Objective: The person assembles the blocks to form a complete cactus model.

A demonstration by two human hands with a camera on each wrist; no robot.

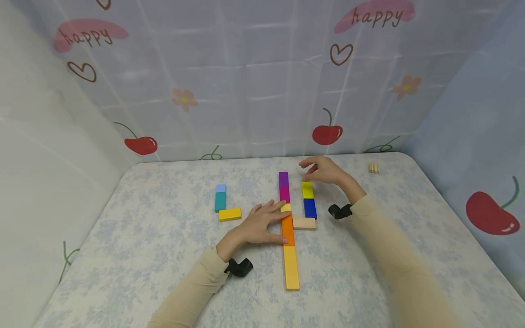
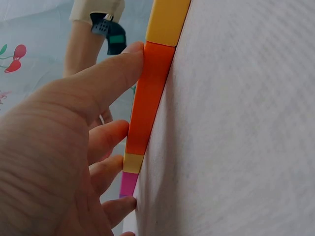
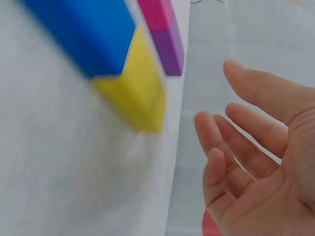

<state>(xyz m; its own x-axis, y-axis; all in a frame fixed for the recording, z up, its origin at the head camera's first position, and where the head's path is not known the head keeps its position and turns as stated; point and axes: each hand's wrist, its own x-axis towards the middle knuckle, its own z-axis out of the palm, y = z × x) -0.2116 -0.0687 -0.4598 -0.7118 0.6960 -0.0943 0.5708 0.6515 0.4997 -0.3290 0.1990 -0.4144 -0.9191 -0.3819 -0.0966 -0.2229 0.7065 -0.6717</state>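
My left hand point(image 1: 260, 225) rests at the left side of a straight row of wooden blocks. Its thumb and fingertips touch the orange block point(image 1: 288, 234) and the small pale yellow block point(image 1: 285, 207), fingers spread. The row goes on with magenta point(image 1: 285, 195) and purple blocks point(image 1: 283, 178) at the far end and a long yellow-orange block point(image 1: 291, 269) at the near end. Just beyond a bright yellow block point(image 1: 307, 190), my right hand point(image 1: 324, 171) hovers with loosely bent fingers and nothing in them. That block meets a blue block point(image 1: 310, 208); a plain wood block point(image 1: 304, 223) lies crosswise below.
Left of the row lie a light blue block point(image 1: 221, 187), a teal block point(image 1: 220, 202) and a yellow block point(image 1: 230, 214). Several small pale wood pieces point(image 1: 373, 168) lie near the far right corner. A printed curtain point(image 1: 254, 91) hangs behind the table point(image 1: 164, 200).
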